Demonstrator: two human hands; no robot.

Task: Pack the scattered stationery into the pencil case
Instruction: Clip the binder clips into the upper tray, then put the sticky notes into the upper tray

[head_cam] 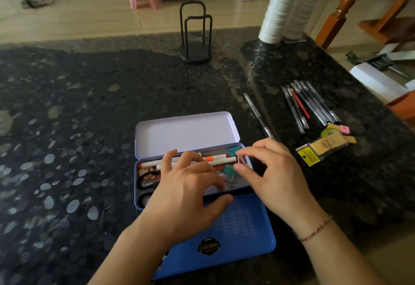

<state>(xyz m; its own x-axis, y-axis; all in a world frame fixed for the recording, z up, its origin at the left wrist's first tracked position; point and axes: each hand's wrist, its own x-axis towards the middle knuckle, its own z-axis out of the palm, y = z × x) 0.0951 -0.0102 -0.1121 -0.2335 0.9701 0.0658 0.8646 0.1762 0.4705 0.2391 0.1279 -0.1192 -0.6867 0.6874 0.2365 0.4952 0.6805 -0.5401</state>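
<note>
Head view looks down on a dark speckled counter [89, 105] where a blue tin case [235, 235] lies open near the front edge. It has two lids: a pale one [186, 132] tipped up at the back and a blue one folded down toward the person. In the tray between them lie white markers [215, 160] along the back wall, one with an orange band, and teal binder clips [229, 169] at the right end. Black loops of what may be scissors [146, 180] show at the left end.

Both hands are over the tray. Left hand [188, 195] lies flat with fingers spread across the markers, thumb on the front rim; it grips nothing that can be seen. Right hand [276, 177] curls at the tray's right end, thumb and forefinger close together beside a clip; whether they pinch it cannot be told.

Well to the right lie a single pen [258, 116], a bunch of pens [310, 105], a pink eraser [344, 129] and a clear packet [323, 148] with a yellow label. Farther back stand a black wire holder [195, 38] and stacked white cups [278, 11].
</note>
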